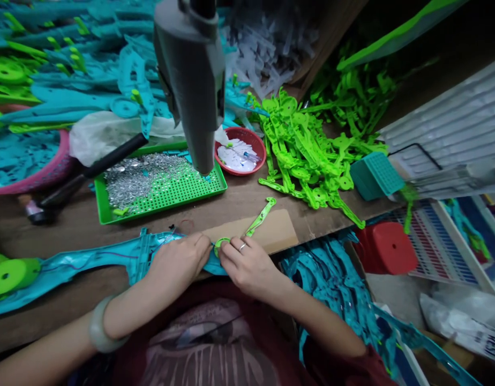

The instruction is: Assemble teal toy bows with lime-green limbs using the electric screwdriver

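Note:
A long turquoise plastic shell (106, 253) lies along the table's front edge, with a thin dark wire on it. My left hand (177, 262), a pale bangle on its wrist, rests over its right end. The left fingers are pinched together beside the round end of a lime-green plastic arm (260, 217); what they grip is hidden. My right hand (249, 268), wearing a ring, is closed on that green arm near its round end, while its narrow end points up and right over a cardboard piece (282, 228).
A grey power tool (191, 80) hangs above the bench. Behind are a green tray (183, 187) of screws, a red bowl (257, 142) and a pile of green arms (304, 155). A black-handled hammer (114, 155) leans at left. A red stool (386, 249) stands right.

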Tool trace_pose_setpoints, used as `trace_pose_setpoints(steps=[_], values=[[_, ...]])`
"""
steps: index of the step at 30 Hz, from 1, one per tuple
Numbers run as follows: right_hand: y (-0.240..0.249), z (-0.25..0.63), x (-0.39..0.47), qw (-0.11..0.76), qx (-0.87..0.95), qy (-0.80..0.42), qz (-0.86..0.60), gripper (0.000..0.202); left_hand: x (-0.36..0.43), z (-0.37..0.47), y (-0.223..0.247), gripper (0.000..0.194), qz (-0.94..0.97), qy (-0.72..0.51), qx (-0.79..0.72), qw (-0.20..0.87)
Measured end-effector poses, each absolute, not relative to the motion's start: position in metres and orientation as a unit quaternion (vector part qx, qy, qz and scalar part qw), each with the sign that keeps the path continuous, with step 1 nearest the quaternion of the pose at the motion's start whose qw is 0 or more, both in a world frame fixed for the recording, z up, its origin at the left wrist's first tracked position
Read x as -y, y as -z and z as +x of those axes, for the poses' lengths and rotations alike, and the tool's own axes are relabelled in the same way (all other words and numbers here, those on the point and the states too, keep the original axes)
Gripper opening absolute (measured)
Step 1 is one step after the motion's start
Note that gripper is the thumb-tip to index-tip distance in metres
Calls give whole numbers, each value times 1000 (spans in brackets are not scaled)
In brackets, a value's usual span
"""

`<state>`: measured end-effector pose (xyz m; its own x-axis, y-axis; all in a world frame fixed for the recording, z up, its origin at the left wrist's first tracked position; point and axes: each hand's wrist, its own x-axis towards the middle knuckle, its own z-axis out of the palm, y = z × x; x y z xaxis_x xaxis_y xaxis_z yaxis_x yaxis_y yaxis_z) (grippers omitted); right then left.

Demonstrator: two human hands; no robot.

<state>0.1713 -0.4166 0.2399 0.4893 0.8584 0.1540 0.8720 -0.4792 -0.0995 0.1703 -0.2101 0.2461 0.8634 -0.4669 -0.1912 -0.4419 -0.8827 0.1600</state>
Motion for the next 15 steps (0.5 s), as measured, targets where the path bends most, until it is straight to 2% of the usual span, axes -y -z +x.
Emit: trace_pose_setpoints(steps=[5,10,15], values=[[-235,167,417,73,497,50,-863,29,203,168,-238,25,962,96,243,84],[-236,162,411,56,476,44,-877,28,191,171,-243,25,947,106,259,160],[-237,161,411,56,476,37,-877,28,175,169,-247,28,924,48,295,238]])
